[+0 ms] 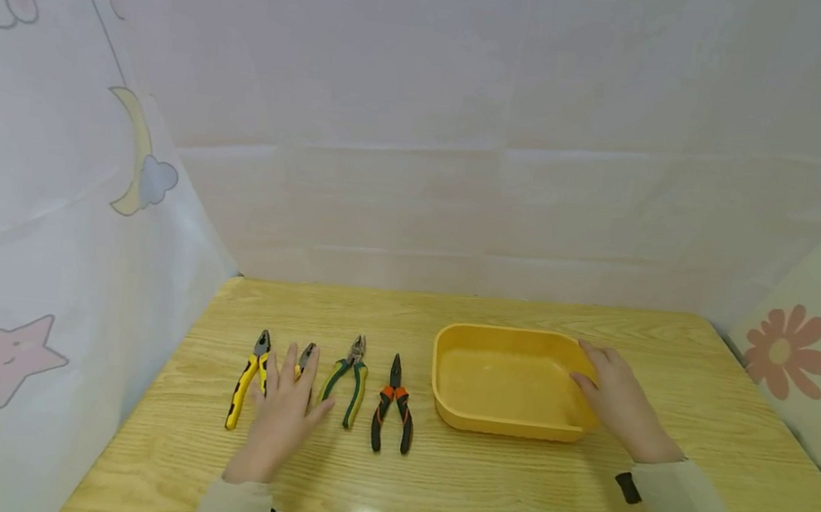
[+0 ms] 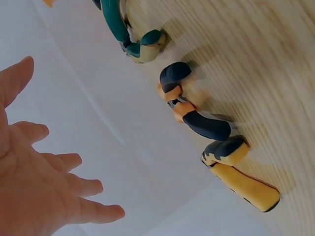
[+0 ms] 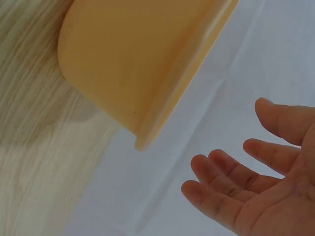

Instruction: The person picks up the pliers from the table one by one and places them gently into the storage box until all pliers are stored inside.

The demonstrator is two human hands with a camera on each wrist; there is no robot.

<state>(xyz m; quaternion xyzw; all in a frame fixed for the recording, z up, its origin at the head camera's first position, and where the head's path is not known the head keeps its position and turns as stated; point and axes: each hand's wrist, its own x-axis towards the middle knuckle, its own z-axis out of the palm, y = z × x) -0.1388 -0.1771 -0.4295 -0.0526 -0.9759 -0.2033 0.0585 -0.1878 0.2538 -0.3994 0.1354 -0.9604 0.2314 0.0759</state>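
Observation:
My left hand (image 1: 281, 413) is spread with straight fingers above a row of pliers and grips none of them; the left wrist view shows the hand (image 2: 44, 177) apart from the handles. Leftmost lie yellow-and-black pliers (image 1: 240, 388). Beside them, pliers with dark and orange handles (image 2: 206, 125) are mostly hidden under the hand in the head view. Further right are green-and-yellow combination pliers (image 1: 356, 392) and black-and-orange needle-nose pliers (image 1: 393, 396). My right hand (image 1: 617, 394) is at the right end of a yellow plastic tray (image 1: 505, 426), fingers loosely bent and apart from its rim in the right wrist view.
All of this lies on a wood-grain table (image 1: 475, 496). Pale cloth (image 1: 464, 170) hangs behind the table and at both sides, printed with a star, a moon and a flower.

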